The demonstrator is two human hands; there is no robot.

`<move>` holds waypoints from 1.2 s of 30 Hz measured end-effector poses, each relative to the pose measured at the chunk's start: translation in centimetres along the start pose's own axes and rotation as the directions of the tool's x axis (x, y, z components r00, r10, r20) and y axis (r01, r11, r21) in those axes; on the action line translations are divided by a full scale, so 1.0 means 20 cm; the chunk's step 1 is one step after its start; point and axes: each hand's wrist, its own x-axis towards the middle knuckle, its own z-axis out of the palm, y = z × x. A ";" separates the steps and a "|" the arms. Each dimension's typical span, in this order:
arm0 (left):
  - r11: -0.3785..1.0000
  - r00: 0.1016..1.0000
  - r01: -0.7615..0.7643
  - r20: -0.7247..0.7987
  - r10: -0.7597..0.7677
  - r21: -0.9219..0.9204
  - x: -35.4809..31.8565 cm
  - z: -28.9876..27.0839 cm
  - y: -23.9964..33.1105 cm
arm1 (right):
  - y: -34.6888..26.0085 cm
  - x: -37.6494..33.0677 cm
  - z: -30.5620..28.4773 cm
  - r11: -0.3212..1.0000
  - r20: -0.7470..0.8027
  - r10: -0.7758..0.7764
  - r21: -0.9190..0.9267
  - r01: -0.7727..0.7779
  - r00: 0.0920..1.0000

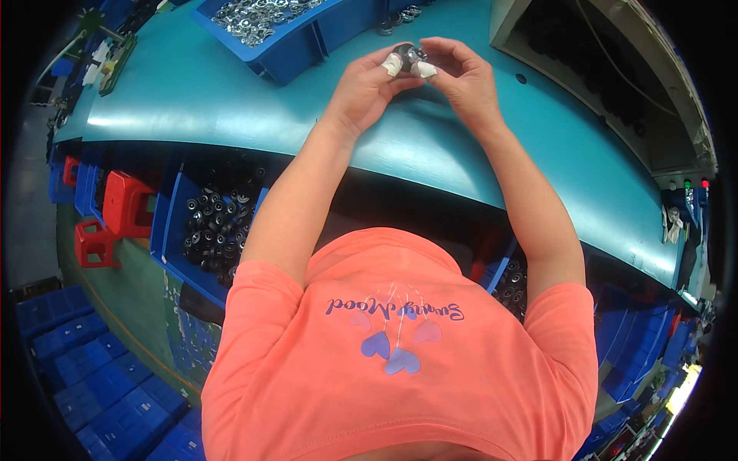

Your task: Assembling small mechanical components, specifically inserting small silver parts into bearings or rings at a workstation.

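Note:
Above the table's surface, at the top middle, my two hands meet around a small black wheel-like part [407, 55] with shiny metal on it. My left hand [364, 89] grips its dark side, the thumb wrapped in white tape. From the other side my right hand [469, 83] pinches the shiny side between a taped thumb and the fingers. The fingers partly cover the part, so its exact shape is hard to make out. A few similar metal-and-black pieces [397, 20] lie on the table just beyond my hands.
A blue bin [296, 60] of shiny metal rings stands at the back left on the teal table [231, 115]. Below the edge, another blue bin [165, 211] holds black wheel-like parts. A box-shaped opening [503, 19] is at right; red stools [127, 201] stand left.

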 end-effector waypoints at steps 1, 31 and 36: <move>1.000 1.000 0.009 0.008 -0.009 -0.014 0.00 0.00 0.00 | 0.01 0.00 0.00 0.996 -0.001 -0.056 -0.066 0.056 0.998; 0.961 0.996 0.021 -0.084 0.003 0.275 -0.03 0.11 -0.03 | 0.09 0.01 -0.04 0.909 0.183 0.382 0.102 -0.404 0.906; 0.915 0.992 -0.012 -0.109 0.061 0.403 -0.03 0.10 -0.03 | 0.06 -0.01 0.00 0.905 0.117 0.351 0.210 -0.369 0.929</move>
